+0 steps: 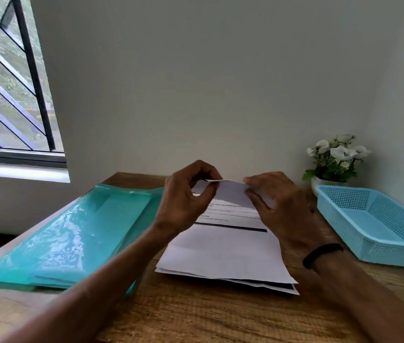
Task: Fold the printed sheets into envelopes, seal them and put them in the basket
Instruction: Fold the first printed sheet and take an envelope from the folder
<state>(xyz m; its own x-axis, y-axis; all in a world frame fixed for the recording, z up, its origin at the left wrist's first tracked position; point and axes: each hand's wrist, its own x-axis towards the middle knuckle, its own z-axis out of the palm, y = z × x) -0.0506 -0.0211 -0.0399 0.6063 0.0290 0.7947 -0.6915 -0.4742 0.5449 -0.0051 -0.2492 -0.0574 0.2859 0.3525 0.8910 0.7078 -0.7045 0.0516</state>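
Observation:
A small stack of white printed sheets (225, 253) lies on the wooden table (196, 315) in front of me. The top sheet's far edge (230, 191) is lifted and curled back toward me. My left hand (183, 201) pinches that raised edge at its left end between thumb and fingers. My right hand (280, 204) pinches the same edge at its right end. A light blue plastic basket (379, 224) stands at the right of the table, with nothing visible inside it.
A shiny teal plastic folder (72, 233) lies flat at the left of the table. A white pot of white flowers (334, 162) stands behind the basket against the grey wall. A barred window (10, 78) is at the far left.

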